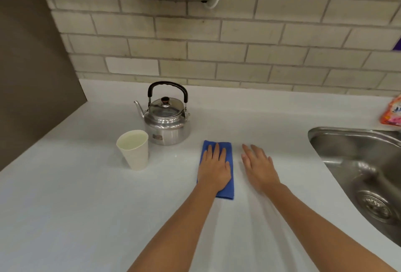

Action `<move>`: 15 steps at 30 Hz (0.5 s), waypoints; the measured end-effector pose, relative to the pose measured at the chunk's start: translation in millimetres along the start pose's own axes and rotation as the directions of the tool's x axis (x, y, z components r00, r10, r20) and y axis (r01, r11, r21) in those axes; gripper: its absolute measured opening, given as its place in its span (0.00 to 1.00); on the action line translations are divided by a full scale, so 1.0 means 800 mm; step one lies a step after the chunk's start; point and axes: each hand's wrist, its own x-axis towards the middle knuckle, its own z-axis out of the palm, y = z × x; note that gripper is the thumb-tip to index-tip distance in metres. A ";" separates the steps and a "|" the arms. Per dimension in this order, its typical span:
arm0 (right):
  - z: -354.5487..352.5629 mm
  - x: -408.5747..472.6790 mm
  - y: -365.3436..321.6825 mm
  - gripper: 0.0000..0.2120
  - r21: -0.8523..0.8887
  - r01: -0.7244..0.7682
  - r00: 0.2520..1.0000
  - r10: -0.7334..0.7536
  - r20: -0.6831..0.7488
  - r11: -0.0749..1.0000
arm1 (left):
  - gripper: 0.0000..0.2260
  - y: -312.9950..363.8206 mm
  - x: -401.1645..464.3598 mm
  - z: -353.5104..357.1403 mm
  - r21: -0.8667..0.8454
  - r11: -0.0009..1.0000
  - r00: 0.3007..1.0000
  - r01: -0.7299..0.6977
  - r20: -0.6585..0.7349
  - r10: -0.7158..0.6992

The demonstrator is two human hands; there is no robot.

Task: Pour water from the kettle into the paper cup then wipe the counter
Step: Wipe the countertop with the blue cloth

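L hand [213, 168] lies flat, fingers spread, palm down on a folded blue cloth [227, 189] on the white counter [86, 206]. R hand [259, 168] flat and open w/ nothing in it, on bare counter just beside the cloth. Steel kettle [166, 120] upright, lid on, spout to the left. Paper cup [135, 150] w/ water stands just in front-left of it. Sink [358, 167] at right.
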 end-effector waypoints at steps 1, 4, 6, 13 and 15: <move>0.001 0.003 -0.001 0.21 -0.004 0.009 1.000 -0.009 -0.004 1.000 | 0.23 -0.004 -0.011 0.006 -0.010 0.999 0.999 -0.037 -0.006 0.037; 0.010 0.011 -0.010 0.21 -0.043 0.048 0.999 -0.047 0.009 0.998 | 0.23 -0.030 -0.026 0.015 -0.024 0.996 0.996 -0.081 -0.025 0.080; 0.019 0.014 -0.012 0.21 -0.063 0.054 0.998 -0.053 0.027 0.997 | 0.23 -0.045 -0.004 0.009 -0.015 0.999 0.999 -0.040 -0.033 0.039; 0.032 0.022 0.002 0.21 -0.017 0.050 0.998 -0.051 -0.029 0.999 | 0.23 -0.033 0.108 -0.007 0.022 0.998 0.993 0.062 0.099 -0.064; 0.030 0.025 -0.002 0.21 -0.011 0.045 0.998 -0.046 -0.032 0.999 | 0.23 -0.024 0.105 -0.006 0.012 0.998 0.994 0.062 0.089 -0.063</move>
